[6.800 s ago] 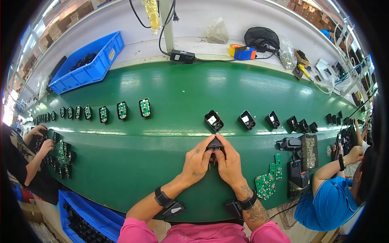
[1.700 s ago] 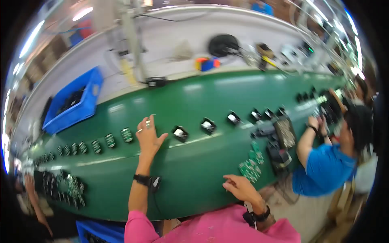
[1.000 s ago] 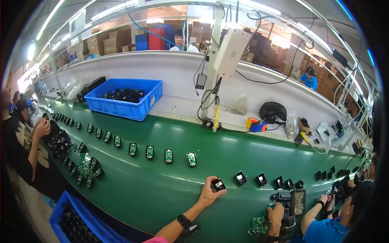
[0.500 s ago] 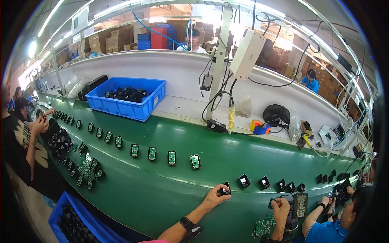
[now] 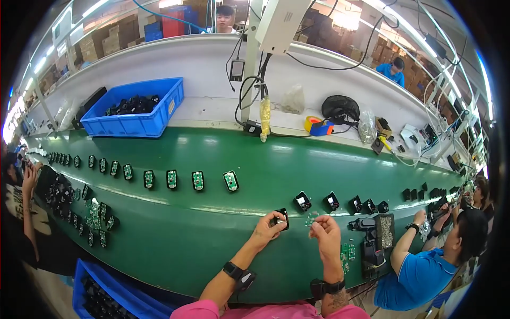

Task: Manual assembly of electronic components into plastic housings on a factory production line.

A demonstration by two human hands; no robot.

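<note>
Left hand (image 5: 267,229) curled around a black housing (image 5: 286,218), partly hiding it. Right hand (image 5: 325,234), pinching a blurred green board (image 5: 311,218), has moved nearer.

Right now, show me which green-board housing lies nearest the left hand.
The green-board housing at the right end of its row; all the others sit farther left, away from the left hand.

Pink top (image 5: 271,312), black wrist straps (image 5: 232,270) with boxy black units (image 5: 245,280), dark tattoo (image 5: 338,300) on the right forearm (image 5: 329,307)
</note>
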